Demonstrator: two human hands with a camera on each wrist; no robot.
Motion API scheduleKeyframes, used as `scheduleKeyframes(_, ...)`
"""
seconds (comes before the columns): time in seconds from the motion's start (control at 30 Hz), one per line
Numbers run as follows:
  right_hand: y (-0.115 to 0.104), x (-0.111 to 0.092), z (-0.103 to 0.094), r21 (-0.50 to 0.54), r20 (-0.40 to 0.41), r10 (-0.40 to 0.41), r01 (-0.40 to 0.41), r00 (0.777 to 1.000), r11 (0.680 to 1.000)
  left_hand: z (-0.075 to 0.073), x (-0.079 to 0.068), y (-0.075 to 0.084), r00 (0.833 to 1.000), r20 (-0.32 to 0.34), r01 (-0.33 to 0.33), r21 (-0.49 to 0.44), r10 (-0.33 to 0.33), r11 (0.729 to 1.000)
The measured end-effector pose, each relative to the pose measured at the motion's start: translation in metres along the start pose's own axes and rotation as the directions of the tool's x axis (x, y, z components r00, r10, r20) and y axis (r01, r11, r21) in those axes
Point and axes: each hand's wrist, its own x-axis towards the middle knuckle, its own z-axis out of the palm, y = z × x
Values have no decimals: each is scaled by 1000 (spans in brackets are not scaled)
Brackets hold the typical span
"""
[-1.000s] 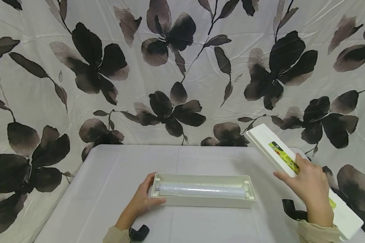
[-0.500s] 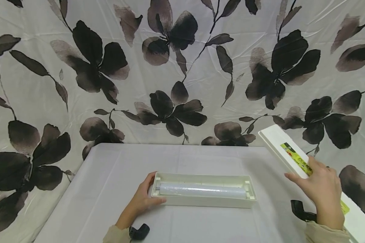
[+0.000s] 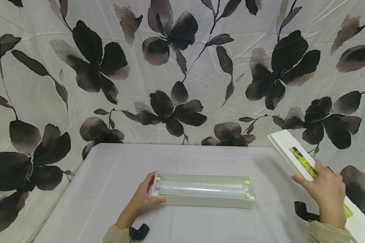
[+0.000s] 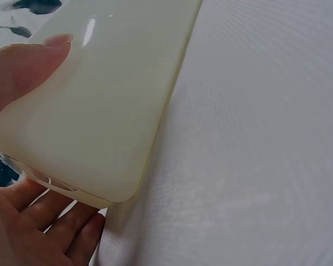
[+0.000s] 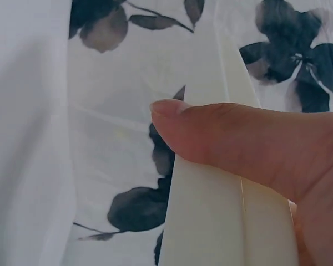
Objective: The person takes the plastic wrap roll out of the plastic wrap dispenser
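Observation:
A long off-white plastic box (image 3: pixel 207 201) lies lengthwise on the table, its top uncovered. Inside it sits a roll of clear plastic wrap (image 3: pixel 202 190) between end holders. My left hand (image 3: pixel 146 194) grips the box's left end, thumb on the front wall and fingers around the end; the left wrist view shows the thumb (image 4: pixel 33 69) against the smooth wall. At the right, my right hand (image 3: pixel 325 192) holds the long white lid (image 3: pixel 287 145), which bears a yellow-green label (image 3: pixel 304 162). The lid slants from upper left to lower right, with the thumb (image 5: pixel 205 130) along its near side.
The table (image 3: pixel 176 158) has a white cover, and its right edge passes near the lid. Behind it hangs a white cloth with dark flowers (image 3: pixel 176 77). Black wrist mounts (image 3: pixel 140 233) sit on both forearms, next to beige sleeves.
My right hand has carried the lid farther right and slightly down, toward the table's right edge. The left hand and the box have stayed in place.

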Motion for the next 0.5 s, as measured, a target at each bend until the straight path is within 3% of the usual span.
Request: scheduleKeyframes(0.5,31,10,28,27,120,190,-194,974,981,1,-4,0,1000,3,-12,-13,12,1000)
